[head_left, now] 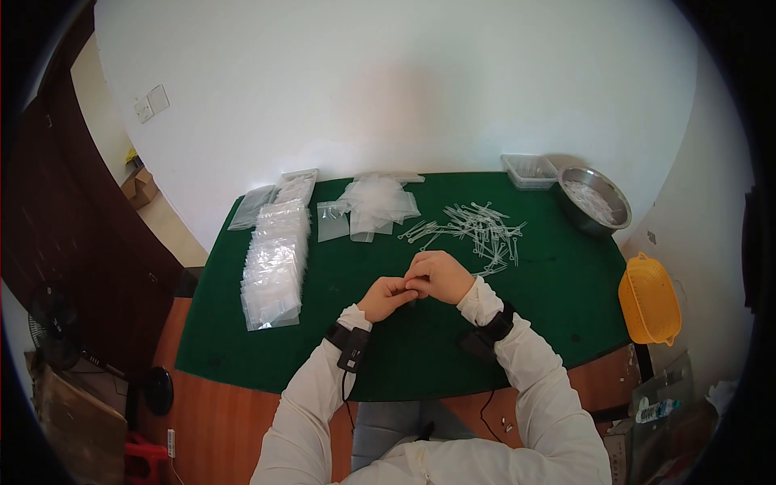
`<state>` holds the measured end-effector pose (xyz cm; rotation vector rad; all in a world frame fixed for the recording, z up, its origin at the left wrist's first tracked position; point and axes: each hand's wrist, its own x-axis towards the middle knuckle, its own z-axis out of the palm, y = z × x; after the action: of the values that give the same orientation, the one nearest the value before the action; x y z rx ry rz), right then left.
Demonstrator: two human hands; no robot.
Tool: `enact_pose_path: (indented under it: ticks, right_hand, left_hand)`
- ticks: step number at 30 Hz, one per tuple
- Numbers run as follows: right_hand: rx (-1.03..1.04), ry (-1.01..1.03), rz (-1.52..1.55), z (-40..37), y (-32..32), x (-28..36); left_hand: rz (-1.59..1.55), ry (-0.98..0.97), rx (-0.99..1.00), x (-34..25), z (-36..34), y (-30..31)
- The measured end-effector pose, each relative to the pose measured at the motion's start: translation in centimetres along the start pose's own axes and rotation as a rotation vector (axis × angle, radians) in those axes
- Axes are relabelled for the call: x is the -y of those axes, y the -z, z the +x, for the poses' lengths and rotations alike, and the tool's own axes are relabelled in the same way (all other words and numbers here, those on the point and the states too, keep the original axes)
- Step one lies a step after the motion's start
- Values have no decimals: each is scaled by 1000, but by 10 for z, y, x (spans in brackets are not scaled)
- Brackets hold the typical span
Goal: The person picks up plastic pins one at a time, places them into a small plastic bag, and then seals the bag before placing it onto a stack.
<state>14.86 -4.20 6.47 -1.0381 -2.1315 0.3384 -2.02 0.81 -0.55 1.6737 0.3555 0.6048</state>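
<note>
Left hand (383, 299): fingertips together, can't tell what's held
Right hand (441, 276): curled against it, same
Sticks (485, 230), bags (376, 202): on desk (218, 347), beyond hands
Handling: probably best pinched lightly

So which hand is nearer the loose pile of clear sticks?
Right. The right hand is just on the near side of the pile of clear sticks; the left hand is beyond it, farther left.

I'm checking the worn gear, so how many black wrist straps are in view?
2: a left black wrist strap over the left cream sleeve's cuff, and a right black wrist strap around the right sleeve.
</note>
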Motion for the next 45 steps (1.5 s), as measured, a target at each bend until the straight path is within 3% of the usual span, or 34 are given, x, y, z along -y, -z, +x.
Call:
enact_pose_path:
  ticks: [8,16,28,31,35,37,41,45]
  right_hand:
    - [8,66,-13,0,3,-3]
    - [-33,22,-15,0,-1,0]
    - [44,-48,112,16,0,-1]
    - [105,-36,137,36,2,-11]
    - [63,-212,201,66,0,-55]
    - [-37,-132,-471,74,-5,-99]
    - [-1,5,-822,81,-22,-136]
    - [66,23,-826,88,-28,-147]
  left_hand:
    - [40,-11,-150,-5,-2,-8]
    - [390,-125,-329,-10,-2,-12]
    - [276,-104,-335,2,-1,-4]
    - [115,-127,-401,7,1,2]
    - [-229,-65,-498,22,5,15]
    - [-293,-53,-523,19,4,17]
    - [-448,-22,-567,16,4,20]
    - [-549,-18,-573,16,3,22]
